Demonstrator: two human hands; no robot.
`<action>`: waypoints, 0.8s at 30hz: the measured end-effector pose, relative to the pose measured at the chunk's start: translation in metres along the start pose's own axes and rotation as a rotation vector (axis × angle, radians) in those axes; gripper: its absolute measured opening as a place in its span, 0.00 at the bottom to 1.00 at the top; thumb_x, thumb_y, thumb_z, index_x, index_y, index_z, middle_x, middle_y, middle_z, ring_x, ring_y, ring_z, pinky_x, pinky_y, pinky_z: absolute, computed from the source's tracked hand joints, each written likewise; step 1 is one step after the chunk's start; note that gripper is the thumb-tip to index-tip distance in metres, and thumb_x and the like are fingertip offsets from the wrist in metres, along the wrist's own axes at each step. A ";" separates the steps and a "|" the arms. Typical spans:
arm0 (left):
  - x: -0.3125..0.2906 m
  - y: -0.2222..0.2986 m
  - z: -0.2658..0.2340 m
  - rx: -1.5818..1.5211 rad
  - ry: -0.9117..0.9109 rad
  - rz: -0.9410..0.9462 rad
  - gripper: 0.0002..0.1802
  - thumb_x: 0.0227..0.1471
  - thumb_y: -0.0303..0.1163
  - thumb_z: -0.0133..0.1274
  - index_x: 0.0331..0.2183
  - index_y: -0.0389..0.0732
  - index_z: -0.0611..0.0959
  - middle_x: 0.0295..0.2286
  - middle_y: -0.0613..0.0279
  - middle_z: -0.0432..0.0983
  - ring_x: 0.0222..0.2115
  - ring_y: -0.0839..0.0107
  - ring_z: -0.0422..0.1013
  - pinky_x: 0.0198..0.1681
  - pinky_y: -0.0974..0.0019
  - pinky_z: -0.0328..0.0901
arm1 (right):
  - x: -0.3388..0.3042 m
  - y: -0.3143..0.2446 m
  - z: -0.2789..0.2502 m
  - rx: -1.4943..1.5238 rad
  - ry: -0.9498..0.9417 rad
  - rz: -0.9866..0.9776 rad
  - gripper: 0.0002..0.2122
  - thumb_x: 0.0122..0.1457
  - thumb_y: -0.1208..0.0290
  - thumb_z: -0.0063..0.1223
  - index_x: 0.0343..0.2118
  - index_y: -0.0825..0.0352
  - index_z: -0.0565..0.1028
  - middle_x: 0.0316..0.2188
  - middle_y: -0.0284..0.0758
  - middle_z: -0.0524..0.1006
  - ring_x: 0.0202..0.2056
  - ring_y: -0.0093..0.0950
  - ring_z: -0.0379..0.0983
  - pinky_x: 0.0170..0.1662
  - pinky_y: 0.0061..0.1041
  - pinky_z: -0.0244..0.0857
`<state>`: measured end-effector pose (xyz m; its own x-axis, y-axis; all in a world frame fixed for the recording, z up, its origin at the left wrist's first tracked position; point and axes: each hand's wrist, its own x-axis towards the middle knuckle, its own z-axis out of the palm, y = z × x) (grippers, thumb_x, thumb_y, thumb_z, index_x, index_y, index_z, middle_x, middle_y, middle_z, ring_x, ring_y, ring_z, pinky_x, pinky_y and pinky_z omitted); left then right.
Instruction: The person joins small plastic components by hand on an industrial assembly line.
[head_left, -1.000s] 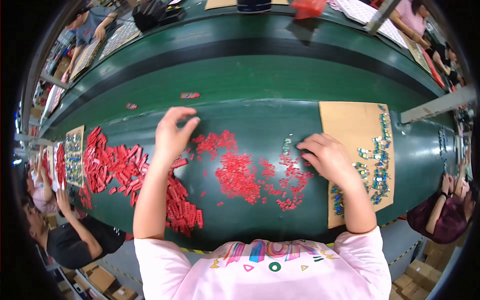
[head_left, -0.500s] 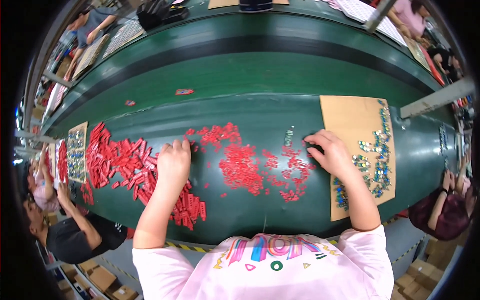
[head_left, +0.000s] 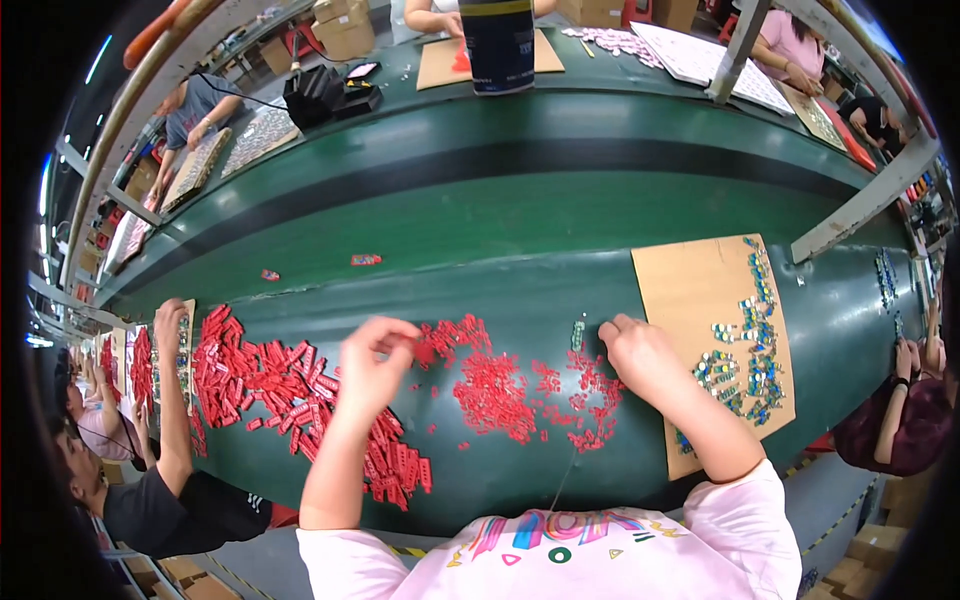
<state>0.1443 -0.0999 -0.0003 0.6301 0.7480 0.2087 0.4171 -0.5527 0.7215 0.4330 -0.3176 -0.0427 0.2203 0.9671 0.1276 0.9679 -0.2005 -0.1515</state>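
Bare green table (head_left: pixel 520 290) lies open beyond the red pieces (head_left: pixel 495 390); cardboard sheet (head_left: pixel 690 290) flanks right.

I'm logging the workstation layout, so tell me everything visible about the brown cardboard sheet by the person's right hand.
The brown cardboard sheet is a flat, plain rectangle lying on the green work surface, at a slight angle. Small green, blue and pale pieces sit in rows along its right side and in a loose cluster near its lower part. The right hand rests just beside its left edge, and the forearm crosses its lower left corner.

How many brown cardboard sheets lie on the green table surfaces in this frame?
3, perhaps more hidden: one cardboard sheet beside the right hand, bearing small coloured pieces; a narrow one far left under a co-worker's hand; one on the far table.
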 end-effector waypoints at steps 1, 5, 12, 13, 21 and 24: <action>-0.001 0.012 0.006 -0.289 -0.070 -0.180 0.10 0.46 0.15 0.52 0.32 0.37 0.83 0.27 0.62 0.78 0.23 0.74 0.70 0.28 0.76 0.65 | 0.001 -0.004 -0.005 -0.068 -0.030 -0.007 0.12 0.51 0.78 0.56 0.40 0.64 0.78 0.29 0.35 0.76 0.24 0.36 0.73 0.30 0.30 0.70; -0.011 0.042 0.035 -0.859 -0.168 -0.341 0.08 0.51 0.15 0.53 0.33 0.36 0.84 0.29 0.63 0.82 0.27 0.78 0.76 0.33 0.78 0.69 | 0.000 -0.008 -0.026 0.177 -0.022 -0.014 0.09 0.51 0.80 0.57 0.36 0.66 0.80 0.28 0.35 0.76 0.23 0.32 0.72 0.28 0.27 0.69; -0.024 0.069 0.075 -0.918 -0.269 -0.393 0.14 0.50 0.17 0.57 0.41 0.34 0.84 0.31 0.61 0.83 0.30 0.78 0.78 0.33 0.79 0.70 | -0.008 -0.027 -0.066 0.695 0.011 0.060 0.05 0.48 0.81 0.62 0.30 0.69 0.81 0.31 0.36 0.80 0.23 0.25 0.73 0.27 0.23 0.68; -0.026 0.072 0.077 -0.924 -0.278 -0.404 0.14 0.50 0.17 0.57 0.41 0.34 0.84 0.31 0.61 0.83 0.30 0.78 0.78 0.33 0.79 0.70 | -0.010 -0.030 -0.066 0.695 0.000 0.072 0.05 0.48 0.81 0.62 0.30 0.69 0.81 0.31 0.36 0.80 0.23 0.25 0.73 0.27 0.23 0.68; -0.033 0.096 0.077 -0.580 -0.258 -0.138 0.17 0.48 0.14 0.59 0.42 0.32 0.83 0.34 0.57 0.83 0.32 0.74 0.80 0.35 0.78 0.73 | -0.010 -0.052 -0.057 0.714 0.426 -0.092 0.05 0.49 0.79 0.63 0.30 0.67 0.81 0.37 0.31 0.80 0.31 0.28 0.75 0.35 0.24 0.71; -0.035 0.098 0.081 -0.545 -0.234 -0.065 0.17 0.47 0.14 0.59 0.42 0.32 0.83 0.33 0.57 0.83 0.32 0.74 0.80 0.34 0.78 0.73 | -0.010 -0.054 -0.052 0.670 0.455 -0.147 0.05 0.49 0.78 0.63 0.30 0.66 0.81 0.38 0.31 0.80 0.34 0.28 0.75 0.37 0.24 0.71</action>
<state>0.2159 -0.2096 0.0096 0.7676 0.6393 0.0464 0.1026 -0.1939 0.9756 0.3849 -0.3249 0.0155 0.2638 0.7892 0.5546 0.7447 0.1988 -0.6371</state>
